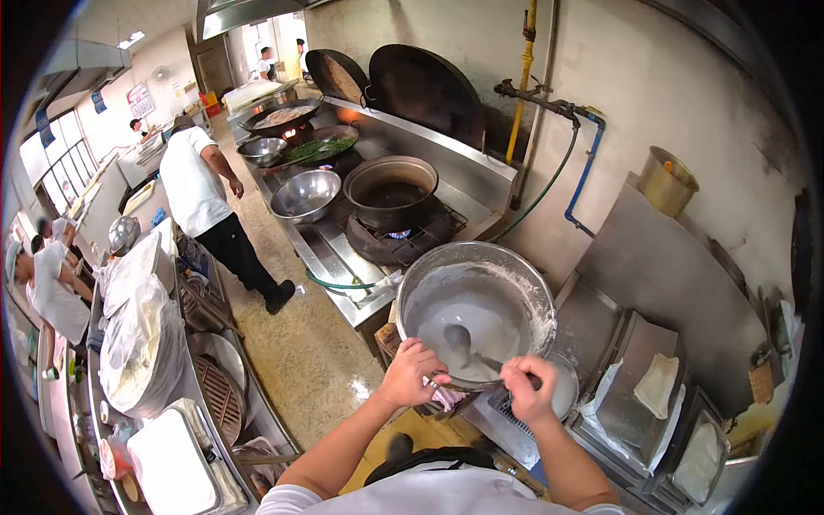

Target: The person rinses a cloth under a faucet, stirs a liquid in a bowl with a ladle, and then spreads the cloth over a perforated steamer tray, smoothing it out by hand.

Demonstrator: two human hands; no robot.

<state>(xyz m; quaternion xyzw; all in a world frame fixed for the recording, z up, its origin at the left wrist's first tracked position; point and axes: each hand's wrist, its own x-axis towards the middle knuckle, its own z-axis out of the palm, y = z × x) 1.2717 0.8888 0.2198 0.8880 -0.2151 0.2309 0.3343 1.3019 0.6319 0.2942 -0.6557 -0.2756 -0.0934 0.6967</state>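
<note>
A large steel bowl [536,296] holds a milky white liquid [489,322], with white residue on its inner wall. My right hand [530,386] is closed round the handle of a ladle [458,341], whose round head rests in the liquid near the bowl's near side. At the bowl's near left rim is my left hand [415,374], its fingers closed against a small pinkish cloth [448,396] and the rim. Beyond the bowl, a dark pot [390,193] sits over a lit blue flame.
Left of the pot stand a steel bowl [305,196] and a wok of greens [323,148]. A person in white [193,180] walks in the aisle. Covered trays [176,459] line the left counter. Fryers [639,386] stand at the right, a gas pipe [520,94] behind.
</note>
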